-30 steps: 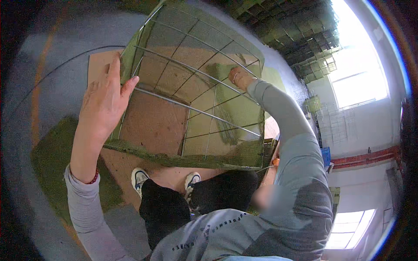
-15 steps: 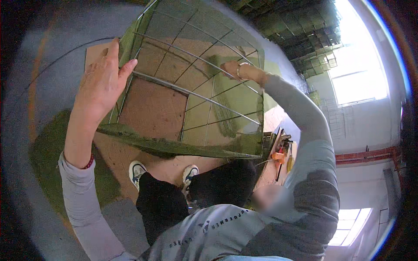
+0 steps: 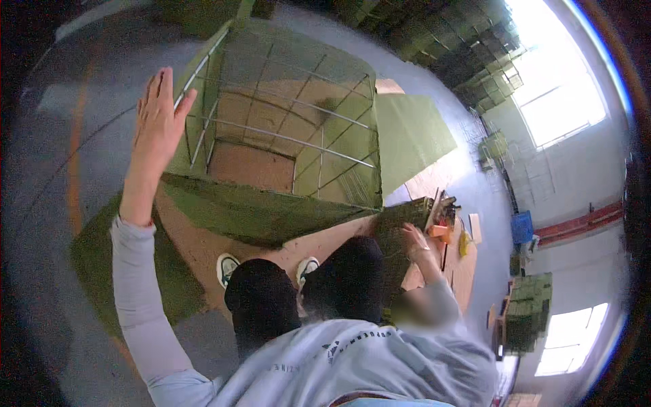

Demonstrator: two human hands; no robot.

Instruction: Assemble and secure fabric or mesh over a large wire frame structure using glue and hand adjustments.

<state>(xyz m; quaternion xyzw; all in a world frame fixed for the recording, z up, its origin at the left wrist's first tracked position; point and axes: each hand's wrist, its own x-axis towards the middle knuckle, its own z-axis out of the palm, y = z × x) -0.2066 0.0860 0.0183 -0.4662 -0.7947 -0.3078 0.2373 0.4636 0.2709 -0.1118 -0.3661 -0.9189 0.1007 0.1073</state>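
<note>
A box-shaped frame of metal wires [image 3: 298,139] with green sheeting [image 3: 271,207] along its sides stands in front of me. My left hand [image 3: 159,125] lies with outstretched fingers against the frame's left edge, thumb on the inner side. Off to the right, my right hand [image 3: 419,249] is away from the frame, open with fingers apart. It hovers or rests by a stack of dark green pieces [image 3: 397,227]; contact cannot be made out. Just beyond it lie an orange-handled tool [image 3: 441,233] and a yellow item [image 3: 466,244].
Brown boards [image 3: 193,237] lie on the floor beneath the frame. Flat green sheets lie at left [image 3: 129,264] and at far right [image 3: 413,139]. Stacked green mesh pieces [image 3: 468,41] stand along the wall, with a blue crate [image 3: 522,227] nearer by.
My right hand has let go of the frame's wire and swung down and right to beside the tools. My left hand stays on the left edge. The view has shifted rightward.
</note>
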